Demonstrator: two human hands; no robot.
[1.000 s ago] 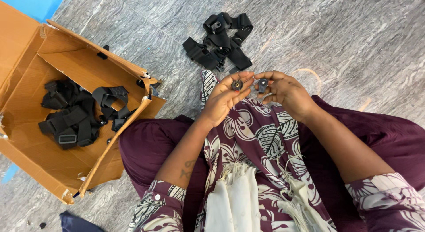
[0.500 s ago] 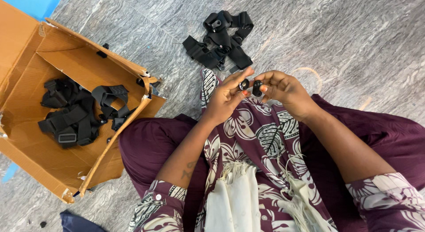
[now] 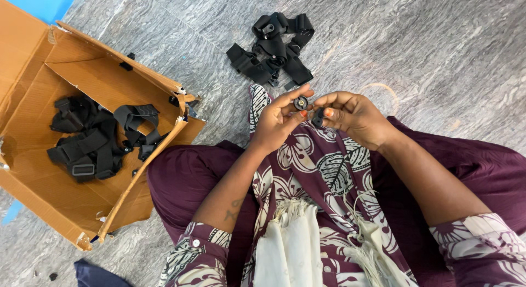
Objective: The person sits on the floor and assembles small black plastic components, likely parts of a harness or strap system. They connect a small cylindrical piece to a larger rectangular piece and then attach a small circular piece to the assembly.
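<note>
Between left fingers (image 3: 289, 98): round black knob (image 3: 300, 103)

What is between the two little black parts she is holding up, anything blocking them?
Nothing visible. The left hand pinches a small round black part, the right hand holds another black part just beside it, with only a small open gap between them, above the patterned lap.
</note>
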